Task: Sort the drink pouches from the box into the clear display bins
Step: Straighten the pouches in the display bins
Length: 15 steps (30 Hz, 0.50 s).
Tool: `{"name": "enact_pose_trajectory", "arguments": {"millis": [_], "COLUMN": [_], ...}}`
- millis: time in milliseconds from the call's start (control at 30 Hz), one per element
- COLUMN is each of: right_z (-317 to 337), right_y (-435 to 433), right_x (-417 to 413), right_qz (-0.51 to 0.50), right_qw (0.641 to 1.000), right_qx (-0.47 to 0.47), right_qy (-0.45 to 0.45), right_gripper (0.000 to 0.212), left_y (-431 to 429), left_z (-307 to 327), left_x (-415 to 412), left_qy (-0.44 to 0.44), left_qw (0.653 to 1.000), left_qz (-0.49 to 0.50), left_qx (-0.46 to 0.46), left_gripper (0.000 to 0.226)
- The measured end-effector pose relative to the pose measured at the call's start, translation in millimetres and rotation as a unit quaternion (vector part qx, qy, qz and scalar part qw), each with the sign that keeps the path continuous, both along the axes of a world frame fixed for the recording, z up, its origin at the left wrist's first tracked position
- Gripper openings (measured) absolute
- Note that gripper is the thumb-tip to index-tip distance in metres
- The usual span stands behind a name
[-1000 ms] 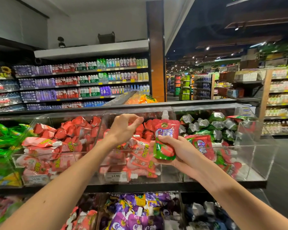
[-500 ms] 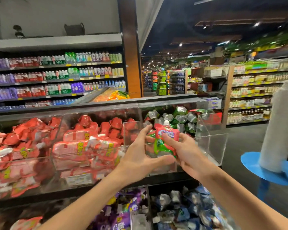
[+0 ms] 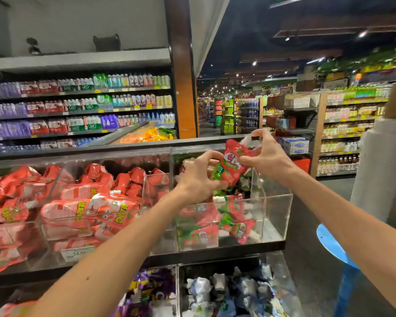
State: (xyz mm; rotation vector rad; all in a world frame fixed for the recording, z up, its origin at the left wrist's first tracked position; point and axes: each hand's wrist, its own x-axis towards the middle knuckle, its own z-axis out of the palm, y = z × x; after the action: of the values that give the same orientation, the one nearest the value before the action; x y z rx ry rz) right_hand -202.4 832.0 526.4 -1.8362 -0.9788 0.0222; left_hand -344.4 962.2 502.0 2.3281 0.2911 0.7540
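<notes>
Placing step: left hand (image 3: 199, 177) and right hand (image 3: 268, 156) pinch a red-green pouch (image 3: 231, 165) over the centre-right clear bin (image 3: 277, 216); next, likely lower and release

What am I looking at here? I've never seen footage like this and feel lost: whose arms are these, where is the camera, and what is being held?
There is no machine here. These are a person's two bare arms, filmed by one wide-angle camera worn on their head, which looks forward and down in a shop aisle. The left hand and the right hand both grip one red-and-green drink pouch. The right fingers pinch it near its white spout. The hands hold it above the right-hand clear bin, which already contains similar pouches. The neighbouring bins hold red pouches. The lower bins hold purple pouches and bluish ones. The box the pouches come from is not in view.
</notes>
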Motion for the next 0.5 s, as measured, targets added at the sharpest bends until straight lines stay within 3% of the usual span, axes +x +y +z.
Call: {"name": "enact_pose_trajectory", "arguments": {"millis": [67, 200, 367, 500], "right_z": [-4.5, -25.2, -42.3, -46.5], "right_y": [-1.1, 0.1, 5.6, 7.4], "right_x": [15.1, 35.4, 41.7, 37.3], "right_qz": [-0.021, -0.037, -0.075, -0.057], "right_qw": [0.997, 0.974, 0.934, 0.899], "right_qx": [-0.042, -0.161, -0.217, -0.277], "right_qy": [-0.060, -0.154, -0.274, -0.335], "right_gripper": [0.081, 0.058, 0.056, 0.037], "left_y": [0.6, 12.4, 22.6, 18.8], "left_z": [-0.7, -2.6, 2.3, -1.1], "left_x": [16.9, 31.8, 37.2, 51.2], "left_qy": [0.041, 0.147, 0.197, 0.235], "left_qw": [0.999, 0.987, 0.976, 0.949], "left_qz": [0.004, 0.007, 0.019, 0.051], "left_qx": [0.022, 0.071, 0.089, 0.206], "left_gripper": [0.062, 0.062, 0.052, 0.047]}}
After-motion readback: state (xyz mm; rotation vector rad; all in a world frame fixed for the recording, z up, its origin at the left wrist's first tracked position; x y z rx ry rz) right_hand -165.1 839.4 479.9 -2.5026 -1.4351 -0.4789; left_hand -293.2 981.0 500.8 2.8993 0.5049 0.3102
